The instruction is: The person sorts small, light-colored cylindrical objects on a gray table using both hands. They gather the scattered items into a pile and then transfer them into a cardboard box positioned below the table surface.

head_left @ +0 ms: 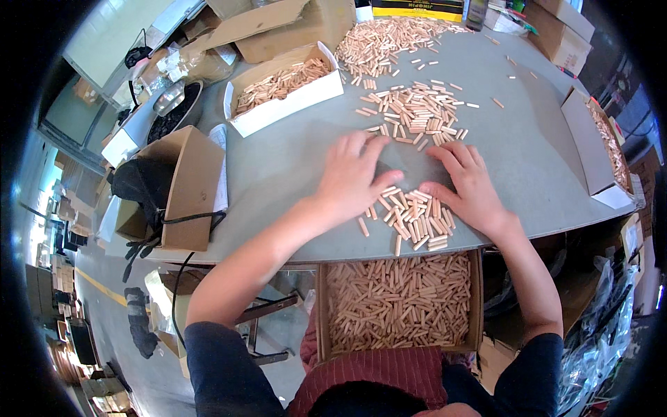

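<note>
Sleeves [233, 372], dowels [425, 221] between both hands [351, 175] [470, 186]

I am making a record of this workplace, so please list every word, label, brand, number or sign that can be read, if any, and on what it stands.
Yellow-and-black box, top of the picture: bold lettering, not copied out here.
Brown carton, upper right: faint marks, too blurred to read.
Small wooden pegs: no print that I can see.

Capital lettering [417, 9] is printed on the yellow-and-black box [419, 10] at the far edge of the table [278, 167].
</note>
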Tool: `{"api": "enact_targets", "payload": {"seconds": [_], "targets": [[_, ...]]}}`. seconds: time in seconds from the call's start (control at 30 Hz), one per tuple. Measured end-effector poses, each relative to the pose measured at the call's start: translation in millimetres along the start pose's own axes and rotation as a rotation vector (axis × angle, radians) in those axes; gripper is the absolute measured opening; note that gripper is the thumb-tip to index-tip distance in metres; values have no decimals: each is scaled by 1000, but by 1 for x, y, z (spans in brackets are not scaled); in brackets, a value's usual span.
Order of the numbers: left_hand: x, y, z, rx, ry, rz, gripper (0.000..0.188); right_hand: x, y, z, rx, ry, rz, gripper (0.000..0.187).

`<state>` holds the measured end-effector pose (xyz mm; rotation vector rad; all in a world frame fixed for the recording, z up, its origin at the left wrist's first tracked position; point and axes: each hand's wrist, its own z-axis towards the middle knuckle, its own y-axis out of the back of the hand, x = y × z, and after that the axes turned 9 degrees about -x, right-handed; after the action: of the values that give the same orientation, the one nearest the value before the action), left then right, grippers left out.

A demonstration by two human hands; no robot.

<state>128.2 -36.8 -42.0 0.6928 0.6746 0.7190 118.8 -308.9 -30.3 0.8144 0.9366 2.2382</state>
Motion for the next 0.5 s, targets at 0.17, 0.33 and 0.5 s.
{"api": "enact_targets", "payload": {"seconds": [0.17,0.33,0.5], "targets": [[-20,13,0,156,1,46,93,12,-1,-6,34,13,-80,91],[-31,14,-20,196,-111,90,106,37,-2,-21,170,91,-104,116],[-57,31,-51,215,-240,0,119,57,16,-38,359,143,78,125]]}}
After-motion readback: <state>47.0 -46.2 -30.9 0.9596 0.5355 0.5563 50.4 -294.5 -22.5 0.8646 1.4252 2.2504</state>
